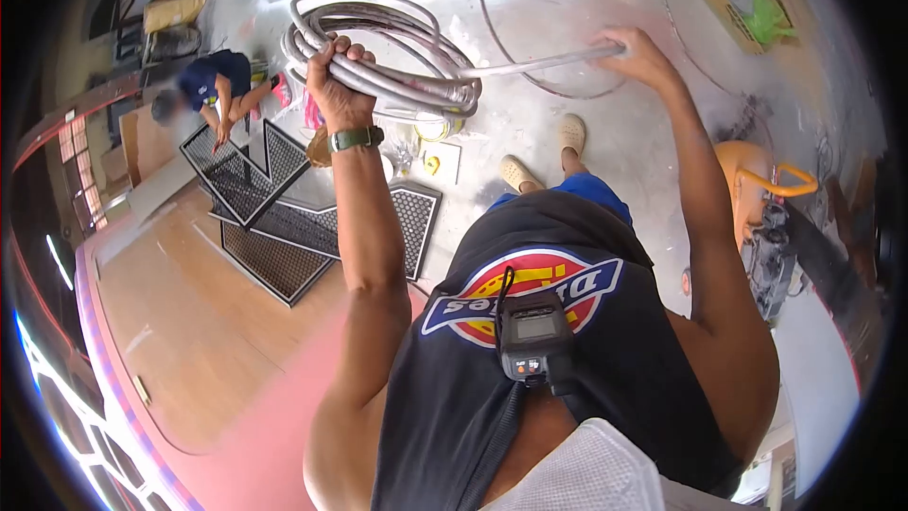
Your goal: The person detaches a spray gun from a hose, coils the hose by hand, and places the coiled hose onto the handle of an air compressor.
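A thick coil of grey hose hangs from my left hand, whose fingers are wrapped round several of its loops. A green watch band is on that wrist. From the coil one length of hose runs across to the right, where my right hand is closed on it. Beneath the coil, a container with a yellow rim is partly hidden.
Black mesh panels lie at the left by a brown board. Another person crouches beside them. An orange machine stands at the right. A cardboard box with a green bag is at the upper right.
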`<state>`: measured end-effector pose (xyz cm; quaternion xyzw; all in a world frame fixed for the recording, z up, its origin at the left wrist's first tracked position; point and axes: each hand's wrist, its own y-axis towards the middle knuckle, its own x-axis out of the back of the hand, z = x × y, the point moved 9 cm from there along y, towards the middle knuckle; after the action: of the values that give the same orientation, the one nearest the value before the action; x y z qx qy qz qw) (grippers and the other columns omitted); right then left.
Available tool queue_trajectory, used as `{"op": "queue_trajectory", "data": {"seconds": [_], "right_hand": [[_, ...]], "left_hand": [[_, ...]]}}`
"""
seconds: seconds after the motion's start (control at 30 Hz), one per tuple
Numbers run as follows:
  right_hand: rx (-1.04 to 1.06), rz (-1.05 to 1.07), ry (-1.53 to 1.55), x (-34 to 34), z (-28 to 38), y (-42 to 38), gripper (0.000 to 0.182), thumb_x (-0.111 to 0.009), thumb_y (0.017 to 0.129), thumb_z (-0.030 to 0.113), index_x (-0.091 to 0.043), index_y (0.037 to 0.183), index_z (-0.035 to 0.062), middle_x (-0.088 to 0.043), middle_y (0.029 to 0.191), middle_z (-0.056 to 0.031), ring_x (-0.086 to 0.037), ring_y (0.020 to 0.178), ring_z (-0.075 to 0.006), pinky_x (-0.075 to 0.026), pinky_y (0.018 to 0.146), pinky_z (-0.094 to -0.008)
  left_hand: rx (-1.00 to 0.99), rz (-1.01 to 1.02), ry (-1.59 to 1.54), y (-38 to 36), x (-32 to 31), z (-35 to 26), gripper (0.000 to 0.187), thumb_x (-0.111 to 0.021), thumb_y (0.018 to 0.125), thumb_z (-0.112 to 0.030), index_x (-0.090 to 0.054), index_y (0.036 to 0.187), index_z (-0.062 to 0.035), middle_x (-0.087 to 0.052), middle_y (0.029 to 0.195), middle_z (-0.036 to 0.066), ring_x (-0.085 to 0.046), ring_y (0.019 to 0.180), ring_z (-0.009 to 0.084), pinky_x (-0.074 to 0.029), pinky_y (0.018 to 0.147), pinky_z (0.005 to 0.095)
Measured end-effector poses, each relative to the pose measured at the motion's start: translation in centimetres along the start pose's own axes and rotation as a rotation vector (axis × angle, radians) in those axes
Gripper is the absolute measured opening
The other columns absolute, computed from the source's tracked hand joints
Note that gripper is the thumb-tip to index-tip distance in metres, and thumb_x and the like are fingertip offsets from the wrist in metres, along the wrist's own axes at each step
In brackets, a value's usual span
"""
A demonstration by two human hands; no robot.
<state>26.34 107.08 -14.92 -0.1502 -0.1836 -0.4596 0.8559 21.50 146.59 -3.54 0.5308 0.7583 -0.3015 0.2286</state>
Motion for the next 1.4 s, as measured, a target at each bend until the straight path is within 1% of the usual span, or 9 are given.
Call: {"op": "queue_trajectory", "data": {"seconds": [0.1,0.3,0.5,0.53,0.73,0.93,1.13,1.27,1.4], "right_hand": [[0.076,0.195,-0.077,-2.4,1.6,-0.6,0.040,-0.078,0.073,0.033,-0.066,0.091,-0.0009,-0.068,0.080,-0.0122,-0.065,0.077,-0.0217,-0.048,0.073,-0.0319],[-0.415,0.472,0.435,-10.3,-0.3,0.9,0.032,-0.075,0.077,0.036,-0.065,0.082,0.0056,-0.051,0.061,-0.0008,-0.045,0.053,-0.0139,-0.038,0.058,-0.0275],[-0.366,0.252,1.201,-16.4,3.7,5.6,0.036,-0.074,0.080,0.035,-0.064,0.096,0.0043,-0.060,0.076,-0.0019,-0.053,0.068,-0.0125,-0.041,0.068,-0.0278],[-0.398,0.302,1.247,-17.3,6.9,6.3,0.047,-0.074,0.080,0.039,-0.061,0.107,0.0021,-0.064,0.093,-0.0075,-0.061,0.089,-0.0164,-0.043,0.085,-0.0302],[-0.163,-0.050,1.715,-16.8,9.7,14.3,0.069,-0.073,0.077,0.053,-0.052,0.125,0.0075,-0.054,0.128,-0.0127,-0.050,0.121,-0.0273,-0.036,0.105,-0.0452],[0.182,0.054,1.994,-13.3,14.3,15.9,0.046,-0.078,0.076,0.035,-0.058,0.106,0.0061,-0.061,0.105,-0.0137,-0.056,0.105,-0.0257,-0.045,0.096,-0.0436],[0.097,0.177,1.830,-11.8,16.0,16.5,0.021,-0.074,0.076,0.017,-0.063,0.090,0.0075,-0.064,0.093,-0.0105,-0.061,0.087,-0.0221,-0.051,0.083,-0.0377],[-0.106,0.175,1.642,-11.3,14.5,16.8,0.021,-0.075,0.075,0.020,-0.065,0.088,0.0069,-0.066,0.086,-0.0094,-0.063,0.077,-0.0199,-0.053,0.075,-0.0357],[-0.252,0.309,1.395,-14.2,14.7,14.8,0.029,-0.077,0.074,0.025,-0.067,0.092,0.0046,-0.067,0.085,-0.0096,-0.064,0.075,-0.0174,-0.054,0.072,-0.0315]], "left_hand": [[-0.038,-0.059,-0.015,0.4,1.6,-0.7,0.013,-0.061,0.083,-0.017,-0.054,0.091,-0.0089,-0.054,0.077,-0.001,-0.053,0.069,0.0143,-0.045,0.068,0.0314],[-0.181,-0.192,-0.112,0.8,3.7,-1.4,0.009,-0.061,0.080,-0.016,-0.054,0.080,-0.0105,-0.055,0.073,0.001,-0.055,0.067,0.0160,-0.047,0.065,0.0307],[-0.366,-0.567,-0.409,3.7,5.9,0.6,0.014,-0.058,0.078,-0.022,-0.049,0.074,-0.0116,-0.057,0.073,0.006,-0.056,0.070,0.0219,-0.049,0.071,0.0370],[-0.347,-0.618,-0.435,3.5,4.4,1.8,0.013,-0.057,0.079,-0.022,-0.049,0.076,-0.0113,-0.056,0.077,0.008,-0.055,0.075,0.0230,-0.048,0.076,0.0395],[-0.212,-0.451,-0.548,3.3,1.3,8.8,0.012,-0.057,0.081,-0.017,-0.051,0.082,-0.0062,-0.054,0.085,0.007,-0.052,0.086,0.0228,-0.044,0.089,0.0414],[-0.042,-0.387,-0.617,0.5,0.0,10.7,0.035,-0.053,0.090,-0.028,-0.050,0.109,0.0009,-0.057,0.112,0.015,-0.054,0.111,0.0324,-0.042,0.103,0.0516],[0.257,-0.229,-0.465,-2.9,-2.0,9.9,0.055,-0.051,0.095,-0.037,-0.043,0.124,0.0090,-0.054,0.123,0.023,-0.056,0.115,0.0364,-0.048,0.102,0.0440],[0.487,-0.128,0.443,-9.3,0.3,8.0,0.039,-0.061,0.093,-0.034,-0.057,0.107,0.0023,-0.066,0.088,0.014,-0.066,0.080,0.0210,-0.056,0.076,0.0313],[-0.147,-0.114,0.892,-5.5,-1.7,3.7,0.053,-0.079,0.079,-0.020,-0.053,0.118,0.0044,-0.064,0.097,0.010,-0.062,0.092,0.0160,-0.051,0.080,0.0278]]}}
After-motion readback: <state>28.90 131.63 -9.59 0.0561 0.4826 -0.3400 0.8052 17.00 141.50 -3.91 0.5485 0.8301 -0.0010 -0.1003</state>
